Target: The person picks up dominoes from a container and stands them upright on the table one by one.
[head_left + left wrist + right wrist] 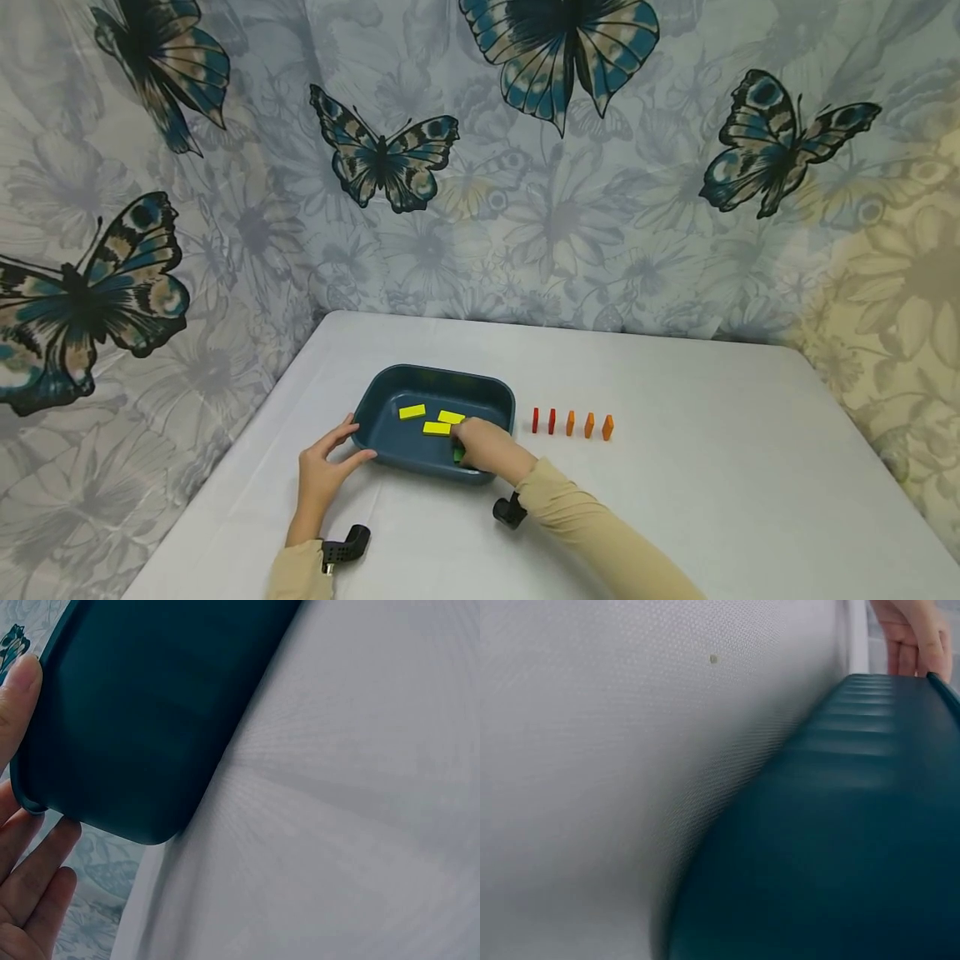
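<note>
A dark teal tray with a raised rim stands on the white table. In it lie 3 yellow blocks and something green, mostly covered by my right hand. That hand reaches down over the tray's near right side, its fingertips beside a yellow block and the green piece; whether they pinch anything is hidden. My left hand holds the tray's left corner, thumb and fingers on either side of it. In the left wrist view the thumb lies against the tray's rim.
Right of the tray several small red and orange blocks stand upright in a row, spaced apart. Behind the white table hangs a butterfly-patterned cloth, which also lines the left side.
</note>
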Demonstrator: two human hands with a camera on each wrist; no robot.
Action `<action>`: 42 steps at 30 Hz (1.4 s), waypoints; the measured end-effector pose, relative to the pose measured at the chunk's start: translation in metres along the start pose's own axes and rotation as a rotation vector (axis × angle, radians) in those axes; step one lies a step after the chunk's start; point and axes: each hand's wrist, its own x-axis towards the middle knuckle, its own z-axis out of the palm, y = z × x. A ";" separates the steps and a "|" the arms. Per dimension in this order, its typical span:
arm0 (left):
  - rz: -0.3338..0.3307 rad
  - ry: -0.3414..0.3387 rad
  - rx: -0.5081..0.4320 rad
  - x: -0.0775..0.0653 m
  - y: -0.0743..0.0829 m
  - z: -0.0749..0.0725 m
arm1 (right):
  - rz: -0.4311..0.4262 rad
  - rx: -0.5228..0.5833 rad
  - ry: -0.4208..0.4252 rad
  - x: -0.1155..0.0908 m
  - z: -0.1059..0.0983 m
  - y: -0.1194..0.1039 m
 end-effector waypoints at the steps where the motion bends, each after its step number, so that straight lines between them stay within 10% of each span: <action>1: 0.000 0.001 -0.002 0.001 0.000 0.000 | 0.001 0.001 0.002 0.001 -0.001 0.000; 15: 0.041 0.021 -0.015 0.005 0.015 0.002 | -0.032 0.028 0.085 0.000 -0.002 0.004; 26: 0.008 0.008 -0.002 0.003 0.035 -0.002 | -0.237 0.511 0.419 -0.007 0.000 0.016; 32: 0.020 0.017 -0.029 0.004 0.027 -0.001 | -0.216 0.777 0.494 -0.025 -0.015 0.012; 42: 0.025 0.025 -0.038 -0.001 -0.001 0.003 | -0.127 0.902 0.639 -0.068 -0.035 0.011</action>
